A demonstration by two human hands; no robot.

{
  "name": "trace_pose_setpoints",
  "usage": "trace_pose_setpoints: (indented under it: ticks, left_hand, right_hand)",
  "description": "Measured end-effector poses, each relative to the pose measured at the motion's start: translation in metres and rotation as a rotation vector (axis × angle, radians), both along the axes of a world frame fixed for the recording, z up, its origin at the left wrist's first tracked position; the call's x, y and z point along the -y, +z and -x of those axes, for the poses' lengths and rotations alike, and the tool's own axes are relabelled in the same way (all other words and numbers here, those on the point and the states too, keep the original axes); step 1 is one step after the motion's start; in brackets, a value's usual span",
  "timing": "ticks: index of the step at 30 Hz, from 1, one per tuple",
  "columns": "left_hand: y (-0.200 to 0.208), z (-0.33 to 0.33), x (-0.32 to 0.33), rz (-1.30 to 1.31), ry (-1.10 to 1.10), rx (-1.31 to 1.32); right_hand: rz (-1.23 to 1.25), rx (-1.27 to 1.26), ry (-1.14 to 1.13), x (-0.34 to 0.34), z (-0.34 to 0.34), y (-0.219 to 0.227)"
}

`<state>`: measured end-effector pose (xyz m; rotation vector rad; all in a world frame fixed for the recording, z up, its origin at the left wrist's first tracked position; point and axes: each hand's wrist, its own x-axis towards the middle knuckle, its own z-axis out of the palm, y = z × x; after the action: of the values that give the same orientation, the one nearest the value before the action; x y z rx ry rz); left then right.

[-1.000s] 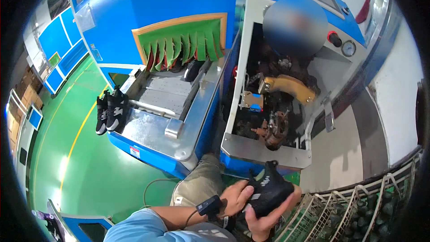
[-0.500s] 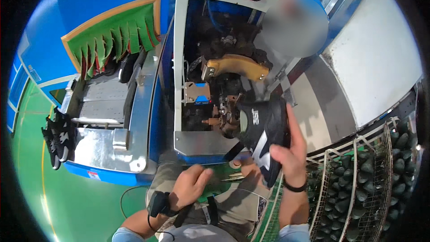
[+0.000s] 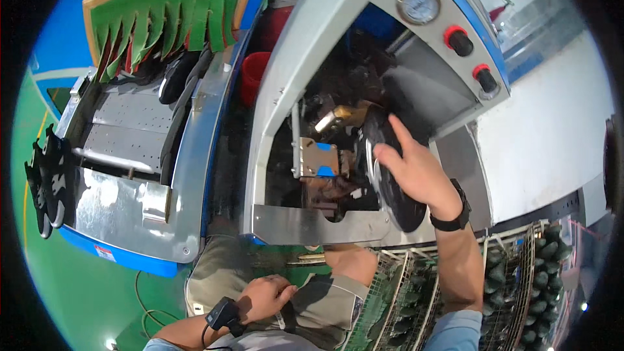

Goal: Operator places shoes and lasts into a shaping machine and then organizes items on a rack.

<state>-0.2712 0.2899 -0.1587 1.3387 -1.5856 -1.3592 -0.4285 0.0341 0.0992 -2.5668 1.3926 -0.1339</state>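
Note:
My right hand (image 3: 419,172) grips a black shoe (image 3: 403,208) with a white side marking, held by its side, thumb on the near face. The shoe stands tilted in the front opening of a grey machine (image 3: 296,68). Its upper part is beside a brown-yellow curved pad (image 3: 356,116), partly hidden behind it; whether they touch I cannot tell. Left of the shoe is a small tan and blue block (image 3: 320,158) on the machine. My left hand (image 3: 265,298) rests on my lap, its fingers curled and nothing seen in them.
At left stands a metal conveyor (image 3: 130,133) under a green strip curtain (image 3: 162,19), with dark shoes (image 3: 179,78) on it and more shoes (image 3: 51,182) hanging at its edge. A gauge (image 3: 418,4) and red-black knobs (image 3: 459,40) sit on the machine. Wire racks (image 3: 435,299) of dark shoe lasts (image 3: 495,266) stand at right.
My right hand has moved the shoe farther into the machine opening and turned it more upright. My left hand has lowered onto my lap. The view has shifted and tilted.

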Motion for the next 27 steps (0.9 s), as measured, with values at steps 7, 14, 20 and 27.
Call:
trace_pose_setpoints:
  ticks: [7,14,20,27]
  left_hand:
    - [0.006,-0.010,-0.002,0.016,0.082,0.105]
    - [0.017,0.024,0.004,0.138,0.035,0.100]
    - [0.046,0.036,0.004,0.310,0.047,0.078]
    - [0.085,0.033,0.012,-0.022,-0.034,-0.626]
  right_hand:
    - [0.019,0.040,-0.108,0.000,-0.023,-0.014]
    - [0.173,0.104,-0.180,-0.024,-0.016,-0.015]
    - [0.370,0.304,-0.167,-0.084,-0.004,-0.021]
    - [0.731,0.137,-0.131,-0.201,0.088,-0.108]
